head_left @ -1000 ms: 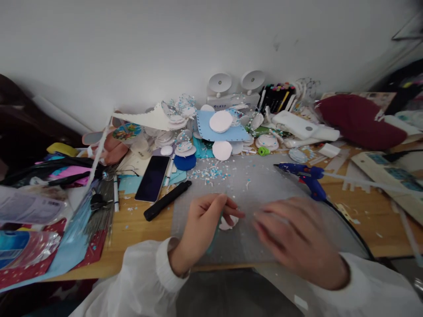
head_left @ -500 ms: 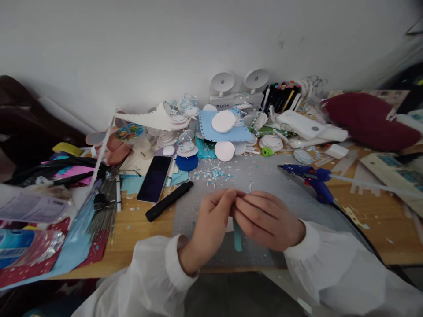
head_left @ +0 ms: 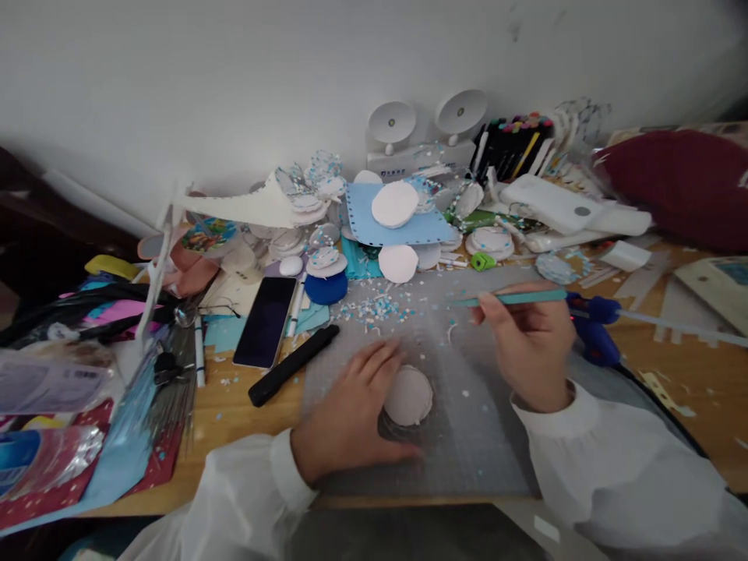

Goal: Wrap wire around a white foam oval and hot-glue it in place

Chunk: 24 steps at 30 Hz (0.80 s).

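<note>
My left hand [head_left: 351, 417] rests on the grey cutting mat [head_left: 467, 452], fingers spread, curved round the left side of a small white disc [head_left: 409, 396] with a ragged edge. Whether the fingers touch the disc I cannot tell. Off to the right, my right hand [head_left: 534, 351] is raised over the mat and grips slim teal tweezers [head_left: 534, 297] like a pen, their tapered tip pointing left. Just beyond that hand lies a blue glue gun [head_left: 599, 343], its nozzle end hidden behind the fingers. White and blue bits [head_left: 377, 309] are scattered on the mat.
Left of the mat lie a phone [head_left: 266, 321] and a black bar-shaped object [head_left: 294, 365]. White discs, a blue sheet [head_left: 362, 214] and a two-headed lamp [head_left: 393, 125] crowd the back. A white glue stick [head_left: 681, 326] juts from the glue gun.
My hands have parted. The right hand has moved up and right with the tweezers, now turned sideways; the left has gone lower left and opened beside the white disc, which now shows fully.
</note>
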Each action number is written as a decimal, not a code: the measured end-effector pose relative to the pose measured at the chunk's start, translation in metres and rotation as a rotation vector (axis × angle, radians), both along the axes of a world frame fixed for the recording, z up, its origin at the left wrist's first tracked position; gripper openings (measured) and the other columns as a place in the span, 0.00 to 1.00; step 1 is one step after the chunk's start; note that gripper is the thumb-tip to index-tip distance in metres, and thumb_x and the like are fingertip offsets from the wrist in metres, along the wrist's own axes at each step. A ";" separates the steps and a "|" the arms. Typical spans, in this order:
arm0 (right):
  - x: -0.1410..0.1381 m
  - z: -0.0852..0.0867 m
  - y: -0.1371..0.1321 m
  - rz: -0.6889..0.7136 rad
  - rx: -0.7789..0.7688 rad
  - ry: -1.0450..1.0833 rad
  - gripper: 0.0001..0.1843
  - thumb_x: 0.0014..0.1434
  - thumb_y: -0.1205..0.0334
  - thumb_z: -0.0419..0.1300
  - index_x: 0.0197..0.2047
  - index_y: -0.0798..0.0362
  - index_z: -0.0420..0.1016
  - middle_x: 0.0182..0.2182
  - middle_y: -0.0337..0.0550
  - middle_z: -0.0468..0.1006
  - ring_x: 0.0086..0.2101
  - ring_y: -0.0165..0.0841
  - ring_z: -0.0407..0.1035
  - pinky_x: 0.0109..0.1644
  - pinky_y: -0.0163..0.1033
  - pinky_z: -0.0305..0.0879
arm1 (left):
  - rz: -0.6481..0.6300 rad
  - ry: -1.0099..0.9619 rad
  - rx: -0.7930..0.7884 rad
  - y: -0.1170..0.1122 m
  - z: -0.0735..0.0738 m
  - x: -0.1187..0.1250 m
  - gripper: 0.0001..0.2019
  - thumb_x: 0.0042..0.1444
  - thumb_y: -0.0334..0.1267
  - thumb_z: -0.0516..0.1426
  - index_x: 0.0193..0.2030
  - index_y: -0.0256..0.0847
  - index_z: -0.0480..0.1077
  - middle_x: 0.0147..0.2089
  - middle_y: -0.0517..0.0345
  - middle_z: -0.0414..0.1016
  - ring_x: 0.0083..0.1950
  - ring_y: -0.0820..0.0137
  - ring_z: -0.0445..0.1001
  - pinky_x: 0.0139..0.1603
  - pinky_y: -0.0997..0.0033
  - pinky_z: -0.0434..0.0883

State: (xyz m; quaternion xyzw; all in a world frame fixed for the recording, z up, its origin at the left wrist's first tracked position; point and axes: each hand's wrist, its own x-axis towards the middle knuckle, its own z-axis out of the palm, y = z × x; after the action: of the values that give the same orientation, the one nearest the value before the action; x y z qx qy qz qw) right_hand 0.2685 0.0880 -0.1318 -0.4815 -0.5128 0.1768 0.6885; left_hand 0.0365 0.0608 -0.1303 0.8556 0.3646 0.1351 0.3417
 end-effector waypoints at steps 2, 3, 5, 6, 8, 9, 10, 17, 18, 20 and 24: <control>0.002 -0.002 0.001 0.037 -0.027 0.099 0.08 0.53 0.63 0.67 0.33 0.49 0.70 0.23 0.33 0.72 0.21 0.30 0.68 0.25 0.37 0.67 | -0.023 -0.011 0.030 0.008 -0.009 0.003 0.44 0.43 0.54 0.66 0.65 0.40 0.58 0.68 0.41 0.58 0.71 0.48 0.50 0.67 0.42 0.54; 0.003 -0.002 0.001 0.052 -0.042 0.148 0.08 0.53 0.63 0.67 0.33 0.49 0.70 0.23 0.32 0.72 0.21 0.30 0.68 0.25 0.37 0.67 | -0.023 -0.043 0.037 0.011 -0.012 0.005 0.40 0.45 0.51 0.66 0.63 0.41 0.60 0.66 0.43 0.62 0.70 0.49 0.51 0.67 0.43 0.55; 0.004 -0.001 0.001 0.075 -0.078 0.252 0.08 0.52 0.62 0.67 0.32 0.48 0.70 0.22 0.32 0.70 0.20 0.29 0.66 0.24 0.37 0.66 | 0.011 -0.134 0.019 0.016 -0.013 0.006 0.35 0.46 0.47 0.66 0.60 0.43 0.62 0.61 0.46 0.68 0.67 0.51 0.58 0.66 0.46 0.58; 0.005 0.000 0.000 0.081 -0.091 0.292 0.08 0.52 0.62 0.67 0.31 0.48 0.70 0.22 0.31 0.69 0.20 0.29 0.66 0.24 0.37 0.65 | 0.049 -0.184 -0.007 0.018 -0.012 0.006 0.34 0.46 0.46 0.67 0.59 0.43 0.63 0.59 0.47 0.70 0.64 0.52 0.62 0.64 0.47 0.59; 0.004 0.005 -0.001 0.094 -0.105 0.341 0.08 0.51 0.62 0.67 0.30 0.47 0.70 0.21 0.31 0.67 0.20 0.28 0.64 0.23 0.37 0.64 | 0.147 -0.299 -0.094 0.020 -0.010 0.004 0.32 0.44 0.45 0.68 0.56 0.44 0.66 0.56 0.48 0.71 0.59 0.54 0.67 0.61 0.50 0.63; 0.003 0.007 -0.002 0.110 -0.117 0.352 0.08 0.51 0.62 0.67 0.29 0.47 0.70 0.21 0.31 0.67 0.19 0.28 0.63 0.23 0.37 0.64 | 0.201 -0.378 -0.161 0.020 -0.009 0.003 0.31 0.43 0.45 0.68 0.55 0.43 0.67 0.55 0.48 0.72 0.57 0.55 0.69 0.60 0.52 0.64; 0.003 0.009 -0.004 0.130 -0.130 0.349 0.07 0.52 0.62 0.67 0.29 0.47 0.70 0.21 0.31 0.67 0.19 0.28 0.63 0.23 0.37 0.64 | 0.254 -0.474 -0.245 0.020 -0.008 0.001 0.29 0.43 0.45 0.68 0.53 0.43 0.68 0.54 0.48 0.73 0.56 0.56 0.70 0.58 0.54 0.66; -0.004 0.009 -0.015 0.275 -0.189 0.258 0.04 0.55 0.63 0.64 0.31 0.46 0.73 0.24 0.35 0.72 0.19 0.29 0.64 0.17 0.36 0.62 | 0.433 -0.905 -0.775 0.025 -0.003 -0.006 0.28 0.38 0.45 0.71 0.50 0.45 0.75 0.53 0.50 0.76 0.52 0.58 0.74 0.53 0.61 0.71; -0.005 0.008 -0.016 0.289 -0.195 0.255 0.04 0.55 0.64 0.64 0.31 0.46 0.73 0.24 0.36 0.72 0.19 0.29 0.64 0.17 0.36 0.61 | 0.436 -0.919 -0.779 0.025 -0.002 -0.007 0.28 0.37 0.44 0.71 0.49 0.45 0.76 0.53 0.50 0.77 0.54 0.58 0.73 0.54 0.61 0.71; -0.006 0.007 -0.017 0.320 -0.217 0.247 0.04 0.56 0.64 0.63 0.32 0.46 0.73 0.24 0.36 0.72 0.19 0.29 0.64 0.16 0.35 0.61 | 0.425 -0.926 -0.788 0.026 -0.001 -0.006 0.29 0.36 0.41 0.72 0.49 0.46 0.76 0.52 0.51 0.77 0.54 0.59 0.73 0.54 0.63 0.71; -0.006 0.006 -0.019 0.365 -0.245 0.242 0.03 0.56 0.64 0.62 0.32 0.46 0.72 0.24 0.37 0.72 0.18 0.29 0.64 0.15 0.35 0.61 | 0.369 -0.906 -0.772 0.023 -0.002 -0.005 0.31 0.36 0.34 0.72 0.52 0.47 0.75 0.53 0.52 0.76 0.55 0.61 0.73 0.58 0.64 0.68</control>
State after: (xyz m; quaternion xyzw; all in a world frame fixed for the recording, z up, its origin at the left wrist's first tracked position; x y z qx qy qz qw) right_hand 0.2621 0.0691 -0.1253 -0.4362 -0.4799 0.4153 0.6379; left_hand 0.0319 0.0840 -0.1328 0.4512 0.3476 0.4001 0.7180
